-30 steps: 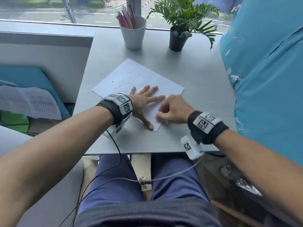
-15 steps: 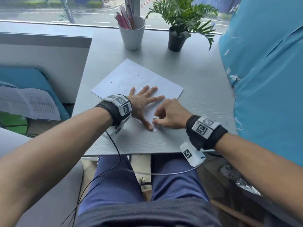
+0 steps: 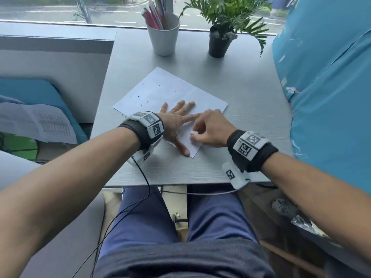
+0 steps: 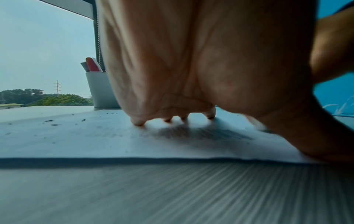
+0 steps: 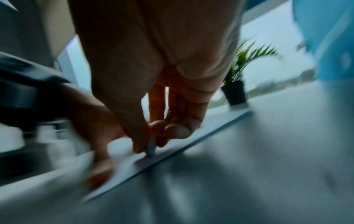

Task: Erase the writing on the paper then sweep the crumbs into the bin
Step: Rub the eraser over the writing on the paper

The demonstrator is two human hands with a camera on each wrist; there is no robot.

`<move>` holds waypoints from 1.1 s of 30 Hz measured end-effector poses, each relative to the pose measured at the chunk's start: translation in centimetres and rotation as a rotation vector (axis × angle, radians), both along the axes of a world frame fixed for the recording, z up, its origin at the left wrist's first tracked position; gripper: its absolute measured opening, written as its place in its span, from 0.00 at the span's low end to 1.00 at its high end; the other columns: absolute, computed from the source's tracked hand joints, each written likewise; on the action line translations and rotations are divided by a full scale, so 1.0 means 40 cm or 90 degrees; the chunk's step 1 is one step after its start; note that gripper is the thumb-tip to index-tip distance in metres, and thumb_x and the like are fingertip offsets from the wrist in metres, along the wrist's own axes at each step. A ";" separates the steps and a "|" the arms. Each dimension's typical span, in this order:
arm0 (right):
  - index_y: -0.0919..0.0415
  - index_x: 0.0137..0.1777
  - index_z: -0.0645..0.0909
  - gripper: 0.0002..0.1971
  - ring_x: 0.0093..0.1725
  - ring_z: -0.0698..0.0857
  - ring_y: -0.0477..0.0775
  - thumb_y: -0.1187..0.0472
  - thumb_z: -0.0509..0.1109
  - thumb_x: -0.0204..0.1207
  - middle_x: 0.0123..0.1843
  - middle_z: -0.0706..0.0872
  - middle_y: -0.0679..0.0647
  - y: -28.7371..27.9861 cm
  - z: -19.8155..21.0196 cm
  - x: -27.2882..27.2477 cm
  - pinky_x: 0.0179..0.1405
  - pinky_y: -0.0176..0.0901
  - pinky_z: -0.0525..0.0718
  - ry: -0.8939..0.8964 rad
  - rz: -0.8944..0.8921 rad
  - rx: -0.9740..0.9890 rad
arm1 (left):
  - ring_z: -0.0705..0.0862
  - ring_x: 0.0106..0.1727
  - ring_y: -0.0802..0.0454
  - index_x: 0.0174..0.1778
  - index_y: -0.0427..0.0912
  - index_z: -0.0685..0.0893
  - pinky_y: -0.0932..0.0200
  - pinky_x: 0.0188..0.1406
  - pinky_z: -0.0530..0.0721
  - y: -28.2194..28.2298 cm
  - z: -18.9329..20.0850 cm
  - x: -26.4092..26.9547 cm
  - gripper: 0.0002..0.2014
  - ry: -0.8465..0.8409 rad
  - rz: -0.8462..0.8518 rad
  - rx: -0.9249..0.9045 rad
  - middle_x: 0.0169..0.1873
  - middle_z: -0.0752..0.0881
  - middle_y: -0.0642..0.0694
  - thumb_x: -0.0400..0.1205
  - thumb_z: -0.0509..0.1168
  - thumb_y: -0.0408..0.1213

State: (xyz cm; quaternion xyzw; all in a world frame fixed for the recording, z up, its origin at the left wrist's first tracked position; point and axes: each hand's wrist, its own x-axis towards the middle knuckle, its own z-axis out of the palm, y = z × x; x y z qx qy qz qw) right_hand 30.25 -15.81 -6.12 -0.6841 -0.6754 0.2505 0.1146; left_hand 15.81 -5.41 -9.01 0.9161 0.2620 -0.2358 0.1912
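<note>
One sheet of paper (image 3: 172, 95) lay on the one desk (image 3: 241, 93), with one eraser (image 3: 194, 134) and two hands on it. One white cup (image 3: 163, 36) of pens and one potted plant (image 3: 219, 44) stood behind. Crumbs were too small to count.

A: Where does the head view sit?
B: Above, looking down the table (image 3: 230, 93). Both wrist views skim low and close; all share the paper (image 3: 160, 93).

Soft daylight enters through the window (image 3: 120, 11) ahead, leaving faint shadows. The head view is sharp but bowed at its edges. The right wrist view is heavily motion-blurred; the left is soft up close.
</note>
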 end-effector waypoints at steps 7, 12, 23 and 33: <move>0.61 0.34 0.90 0.06 0.32 0.82 0.47 0.58 0.79 0.65 0.30 0.86 0.51 0.036 -0.003 0.050 0.35 0.32 0.75 0.014 -0.104 0.029 | 0.24 0.83 0.47 0.85 0.66 0.35 0.23 0.77 0.31 0.002 -0.002 -0.001 0.71 -0.004 -0.003 0.006 0.83 0.26 0.53 0.55 0.76 0.75; 0.60 0.35 0.91 0.07 0.31 0.84 0.45 0.57 0.80 0.66 0.32 0.90 0.51 0.025 -0.005 0.039 0.32 0.30 0.76 0.020 -0.064 -0.007 | 0.23 0.82 0.48 0.85 0.66 0.35 0.24 0.76 0.29 0.004 -0.005 0.000 0.70 -0.004 -0.007 0.000 0.83 0.25 0.54 0.55 0.76 0.75; 0.59 0.35 0.91 0.06 0.31 0.83 0.46 0.56 0.78 0.65 0.30 0.88 0.50 0.043 0.005 0.062 0.35 0.32 0.78 0.000 -0.141 0.053 | 0.25 0.83 0.47 0.85 0.65 0.35 0.24 0.77 0.31 -0.002 0.006 0.000 0.70 0.000 -0.009 0.011 0.83 0.26 0.52 0.56 0.76 0.75; 0.59 0.33 0.90 0.05 0.29 0.82 0.43 0.58 0.79 0.65 0.30 0.88 0.49 0.027 0.004 0.017 0.32 0.28 0.74 0.009 -0.072 0.003 | 0.23 0.82 0.47 0.84 0.65 0.33 0.23 0.76 0.30 0.002 0.000 -0.002 0.71 0.003 -0.010 0.006 0.83 0.25 0.52 0.56 0.75 0.76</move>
